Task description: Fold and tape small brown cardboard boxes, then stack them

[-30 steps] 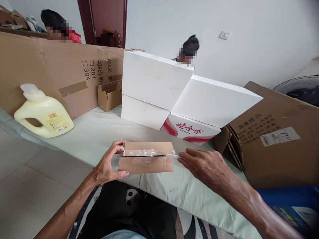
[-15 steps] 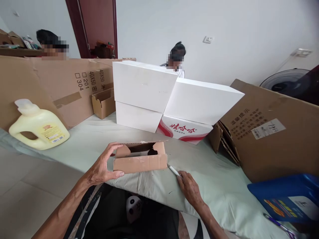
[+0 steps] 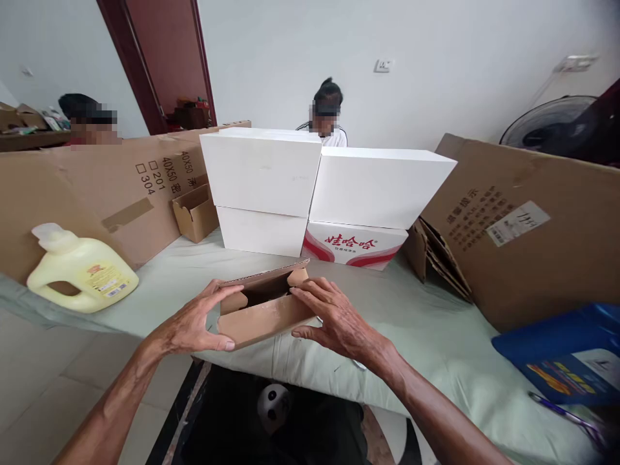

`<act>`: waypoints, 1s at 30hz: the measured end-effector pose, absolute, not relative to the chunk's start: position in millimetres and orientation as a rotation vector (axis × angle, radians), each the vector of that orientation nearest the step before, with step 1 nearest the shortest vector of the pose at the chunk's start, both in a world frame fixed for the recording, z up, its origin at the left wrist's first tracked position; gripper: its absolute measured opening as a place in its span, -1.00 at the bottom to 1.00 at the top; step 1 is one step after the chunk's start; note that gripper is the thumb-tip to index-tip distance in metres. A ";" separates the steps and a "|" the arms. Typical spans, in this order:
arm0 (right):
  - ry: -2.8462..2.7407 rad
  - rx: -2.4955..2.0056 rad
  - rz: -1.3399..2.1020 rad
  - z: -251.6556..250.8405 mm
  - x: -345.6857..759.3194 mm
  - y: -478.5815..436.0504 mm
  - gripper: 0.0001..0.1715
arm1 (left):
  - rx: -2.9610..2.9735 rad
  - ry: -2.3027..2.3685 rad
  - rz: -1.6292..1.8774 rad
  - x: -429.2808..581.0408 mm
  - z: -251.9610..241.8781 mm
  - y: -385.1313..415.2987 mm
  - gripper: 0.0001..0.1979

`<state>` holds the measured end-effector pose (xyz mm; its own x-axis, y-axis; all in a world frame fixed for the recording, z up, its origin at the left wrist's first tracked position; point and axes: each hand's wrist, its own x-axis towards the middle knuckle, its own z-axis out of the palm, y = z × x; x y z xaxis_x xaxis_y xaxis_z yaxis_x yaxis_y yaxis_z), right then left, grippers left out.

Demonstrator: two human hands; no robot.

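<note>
A small open-topped cardboard box (image 3: 266,320) sits tilted at the near edge of the cloth-covered table (image 3: 426,336). My left hand (image 3: 196,320) grips its left end, thumb on the front wall and fingers at the back. At the right end, my right hand (image 3: 334,316) clasps the box, fingers over the top edge and thumb against the front. The inside is dark, with end flaps folded inward. Under my right wrist a sliver of something white (image 3: 359,365) shows on the cloth; most of it is hidden.
White boxes (image 3: 261,174) are stacked ahead, one with red lettering (image 3: 351,244). A yellow jug (image 3: 84,268) stands left, a blue jug (image 3: 562,355) and a purple-handled item (image 3: 557,410) right. Large cardboard sheets (image 3: 527,226) flank the table. Two people sit beyond.
My right hand has let go of the white-handled cutter and moved left onto the box's right end. The box has tilted, its right end rising slightly. My view has shifted a little.
</note>
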<state>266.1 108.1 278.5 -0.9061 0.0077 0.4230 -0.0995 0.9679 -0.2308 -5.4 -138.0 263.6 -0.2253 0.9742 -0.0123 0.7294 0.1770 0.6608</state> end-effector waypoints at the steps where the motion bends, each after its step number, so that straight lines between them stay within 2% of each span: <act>1: -2.711 0.079 0.328 279.6 260.4 108.0 -0.24 | 1.595 2.035 0.663 -6.8 270.7 -135.3 0.07; 3: -2.722 0.106 0.326 280.2 252.3 109.2 -0.43 | 1.583 2.040 0.485 -9.2 283.7 -127.9 0.14; 6: -2.665 0.079 0.398 283.1 247.5 110.3 -0.85 | 1.579 2.014 0.321 -12.7 296.0 -115.4 0.22; 7: -2.654 0.067 0.423 284.6 247.3 109.9 -0.89 | 1.584 2.007 0.305 -14.1 297.9 -112.1 0.22; 9: -2.666 0.072 0.437 286.6 247.5 108.8 -0.74 | 1.603 1.997 0.331 -16.6 298.7 -108.6 0.19; 12: -2.709 0.102 0.369 284.1 247.3 108.9 -0.27 | 1.627 1.980 0.444 -19.4 295.2 -111.1 0.15; 13: -2.713 0.092 0.348 282.1 247.0 109.8 -0.23 | 1.639 1.976 0.487 -20.1 293.5 -113.7 0.15; 14: -2.709 0.067 0.343 280.0 246.8 111.2 -0.31 | 1.655 1.976 0.531 -20.7 291.5 -116.8 0.15; 17: -2.625 -0.060 0.446 276.7 247.8 115.4 -0.79 | 1.705 2.008 0.652 -22.8 284.9 -127.5 0.12; 18: -2.591 -0.100 0.533 277.1 248.9 116.1 -0.83 | 1.715 2.013 0.679 -23.7 282.6 -131.1 0.11; 23: -2.461 -0.122 1.013 279.8 255.9 111.5 -0.77 | 1.704 1.922 0.732 -27.7 275.9 -144.9 0.14; 30: -2.296 -0.160 1.085 263.7 267.6 100.1 -0.69 | 1.743 1.965 0.911 -27.3 271.4 -155.1 0.17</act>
<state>267.6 100.1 263.7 -0.8197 0.3435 0.4583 -0.1359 0.6607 -0.7383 -27.3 -155.1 271.4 -0.1751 0.9734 0.1475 0.7417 0.0319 0.6700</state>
